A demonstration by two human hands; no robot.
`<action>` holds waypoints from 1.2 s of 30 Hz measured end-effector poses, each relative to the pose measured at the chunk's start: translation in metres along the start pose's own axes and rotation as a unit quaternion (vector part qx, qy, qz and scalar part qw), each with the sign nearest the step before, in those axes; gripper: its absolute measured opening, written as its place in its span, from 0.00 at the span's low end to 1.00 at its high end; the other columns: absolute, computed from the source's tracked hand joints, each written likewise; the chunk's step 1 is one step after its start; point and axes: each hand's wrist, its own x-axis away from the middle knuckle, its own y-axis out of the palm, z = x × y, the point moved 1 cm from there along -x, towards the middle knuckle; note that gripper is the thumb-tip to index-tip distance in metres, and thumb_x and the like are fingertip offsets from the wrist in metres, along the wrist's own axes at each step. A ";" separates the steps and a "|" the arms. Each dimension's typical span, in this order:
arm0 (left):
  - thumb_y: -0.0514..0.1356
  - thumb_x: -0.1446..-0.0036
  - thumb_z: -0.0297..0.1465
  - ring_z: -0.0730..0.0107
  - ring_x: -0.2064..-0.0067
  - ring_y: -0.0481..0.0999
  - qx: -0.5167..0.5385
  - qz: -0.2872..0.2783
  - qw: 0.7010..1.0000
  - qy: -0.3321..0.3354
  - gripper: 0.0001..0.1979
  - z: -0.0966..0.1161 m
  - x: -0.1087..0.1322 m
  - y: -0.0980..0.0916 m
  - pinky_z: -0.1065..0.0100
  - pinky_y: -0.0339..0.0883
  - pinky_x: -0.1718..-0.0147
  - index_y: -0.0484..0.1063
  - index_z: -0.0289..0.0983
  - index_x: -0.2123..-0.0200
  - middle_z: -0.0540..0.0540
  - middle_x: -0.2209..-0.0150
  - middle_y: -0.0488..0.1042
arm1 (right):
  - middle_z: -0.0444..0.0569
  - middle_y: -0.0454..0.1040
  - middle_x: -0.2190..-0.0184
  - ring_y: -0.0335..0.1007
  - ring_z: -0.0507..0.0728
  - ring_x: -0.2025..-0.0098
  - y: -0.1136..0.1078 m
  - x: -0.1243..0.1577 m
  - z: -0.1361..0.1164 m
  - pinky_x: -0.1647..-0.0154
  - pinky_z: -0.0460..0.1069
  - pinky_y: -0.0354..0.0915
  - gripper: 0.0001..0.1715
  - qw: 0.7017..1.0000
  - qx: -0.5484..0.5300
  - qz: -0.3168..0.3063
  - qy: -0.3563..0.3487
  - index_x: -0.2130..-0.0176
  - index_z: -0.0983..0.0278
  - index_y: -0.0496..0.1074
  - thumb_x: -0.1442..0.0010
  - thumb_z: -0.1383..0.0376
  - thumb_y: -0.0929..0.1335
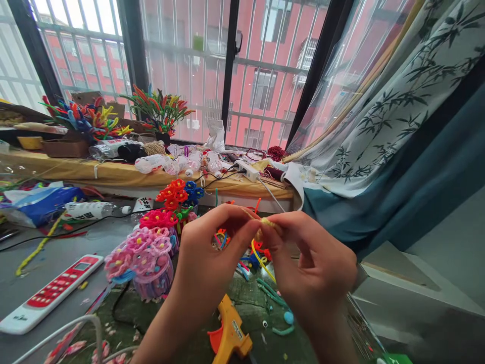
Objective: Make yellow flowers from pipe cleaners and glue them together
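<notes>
My left hand (212, 253) and my right hand (310, 268) meet in front of me, fingertips pinched together on a yellow pipe cleaner (261, 255). A small twisted yellow bit sits between the thumbs and a loose end curls down below them. Both hands are closed around it. Under the hands lies an orange-yellow glue gun (231, 333) on a green mat (250, 303). Left of my left hand stand pink pipe-cleaner flowers (146, 258), with red and blue ones (178, 194) behind.
A white and red remote (53, 293) lies at the left on the grey table. Pipe-cleaner scraps litter the mat. The window ledge (113, 172) holds plastic bottles, a power strip (248, 171) and colourful flower bouquets (159, 108). Curtains (397, 126) hang at the right.
</notes>
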 end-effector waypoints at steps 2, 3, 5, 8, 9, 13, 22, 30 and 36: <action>0.64 0.42 0.23 0.77 0.67 0.78 0.026 0.000 0.999 -0.022 0.05 0.001 0.000 0.003 0.79 0.72 0.66 0.77 0.38 0.69 0.55 0.70 0.80 | 0.41 0.75 0.73 0.70 0.48 0.74 0.001 0.000 0.001 0.71 0.44 0.67 0.05 1.000 -0.012 0.009 0.011 0.66 0.63 0.75 0.40 0.73 0.71; 0.64 0.42 0.23 0.78 0.68 0.78 0.037 -0.001 0.999 -0.028 0.06 0.001 0.000 0.003 0.80 0.72 0.66 0.77 0.39 0.69 0.55 0.70 0.80 | 0.41 0.76 0.73 0.70 0.49 0.74 0.001 0.000 0.000 0.71 0.44 0.67 0.05 0.999 -0.027 0.001 0.027 0.65 0.63 0.75 0.40 0.72 0.71; 0.65 0.43 0.22 0.79 0.68 0.79 0.042 -0.001 0.999 -0.032 0.06 0.000 0.000 0.002 0.81 0.72 0.67 0.77 0.39 0.70 0.56 0.71 0.81 | 0.41 0.76 0.75 0.71 0.49 0.75 0.001 0.000 -0.002 0.74 0.43 0.66 0.04 0.994 -0.070 -0.014 0.078 0.67 0.62 0.75 0.39 0.70 0.71; 0.65 0.45 0.21 0.78 0.69 0.78 0.007 -0.008 1.000 -0.017 0.07 -0.001 0.000 -0.002 0.80 0.71 0.67 0.78 0.39 0.69 0.56 0.71 0.80 | 0.39 0.73 0.81 0.65 0.47 0.81 0.000 -0.002 -0.005 0.80 0.42 0.61 0.07 0.970 -0.156 -0.027 0.187 0.70 0.62 0.75 0.39 0.64 0.72; 0.65 0.45 0.20 0.78 0.69 0.78 -0.009 -0.011 1.000 -0.010 0.07 0.000 0.000 -0.003 0.80 0.71 0.67 0.78 0.39 0.69 0.56 0.71 0.80 | 0.39 0.71 0.83 0.63 0.46 0.82 -0.001 -0.003 -0.005 0.82 0.41 0.59 0.09 0.956 -0.185 -0.034 0.223 0.71 0.63 0.75 0.40 0.62 0.73; 0.64 0.46 0.19 0.79 0.72 0.75 -0.066 -0.019 0.997 0.028 0.07 0.003 0.000 -0.006 0.79 0.68 0.70 0.77 0.37 0.71 0.56 0.74 0.78 | 0.39 0.70 0.84 0.58 0.44 0.86 -0.004 -0.004 0.005 0.86 0.40 0.51 0.14 0.870 -0.301 -0.121 0.371 0.71 0.65 0.76 0.43 0.57 0.76; 0.65 0.47 0.22 0.78 0.71 0.75 0.011 -0.027 1.000 -0.010 0.06 0.001 -0.004 -0.005 0.79 0.68 0.71 0.77 0.38 0.72 0.56 0.74 0.78 | 0.41 0.72 0.82 0.60 0.42 0.87 0.001 -0.006 0.026 0.89 0.38 0.47 0.14 0.735 -0.479 -0.232 0.420 0.70 0.66 0.78 0.46 0.57 0.77; 0.65 0.43 0.29 0.73 0.69 0.76 -0.078 -0.049 0.996 -0.012 0.03 -0.004 -0.004 -0.003 0.74 0.68 0.66 0.77 0.37 0.69 0.53 0.71 0.79 | 0.39 0.73 0.82 0.66 0.45 0.81 0.000 -0.008 0.014 0.81 0.38 0.59 0.11 0.890 -0.338 -0.086 0.294 0.70 0.63 0.76 0.41 0.60 0.76; 0.63 0.42 0.25 0.75 0.70 0.71 -0.125 -0.071 0.989 0.025 0.07 0.002 -0.005 0.000 0.73 0.65 0.65 0.75 0.37 0.73 0.54 0.73 0.75 | 0.38 0.68 0.82 0.61 0.45 0.82 -0.002 -0.006 0.015 0.82 0.40 0.57 0.12 0.914 -0.276 -0.085 0.286 0.71 0.63 0.75 0.42 0.58 0.75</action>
